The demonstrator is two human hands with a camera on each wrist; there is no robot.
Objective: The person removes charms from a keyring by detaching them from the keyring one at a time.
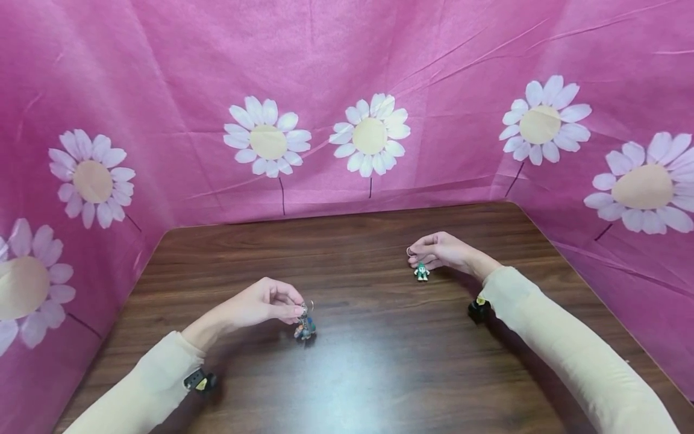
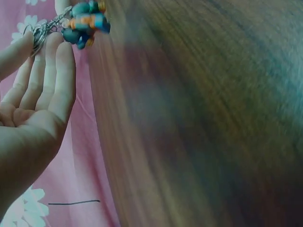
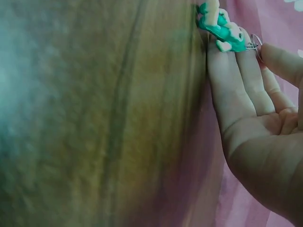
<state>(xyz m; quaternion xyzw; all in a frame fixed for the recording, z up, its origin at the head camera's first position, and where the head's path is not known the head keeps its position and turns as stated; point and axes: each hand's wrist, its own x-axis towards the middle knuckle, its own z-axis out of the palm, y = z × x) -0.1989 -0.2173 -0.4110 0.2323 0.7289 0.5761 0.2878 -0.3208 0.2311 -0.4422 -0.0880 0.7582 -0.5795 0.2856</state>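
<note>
My left hand [image 1: 255, 306] pinches the metal rings of a bunch of figurine keychains [image 1: 306, 328] between thumb and fingers. The figurines dangle below the fingertips over the table; in the left wrist view the keychain bunch [image 2: 86, 23] shows blue, orange and dark green parts on short chains. Farther back on the right, my right hand [image 1: 446, 251] pinches the ring of a single keychain, a green and white figurine [image 1: 421, 272] with a pointed green top. In the right wrist view this green figurine [image 3: 226, 32] hangs in front of the straight fingers.
Both hands are over a brown wood-grain table [image 1: 347, 241]. A pink cloth [image 1: 325, 48] printed with white daisies surrounds its back and sides. Black wrist devices [image 1: 199, 381] sit under both cream sleeves [image 1: 564, 337]. Light glares off the table's front middle.
</note>
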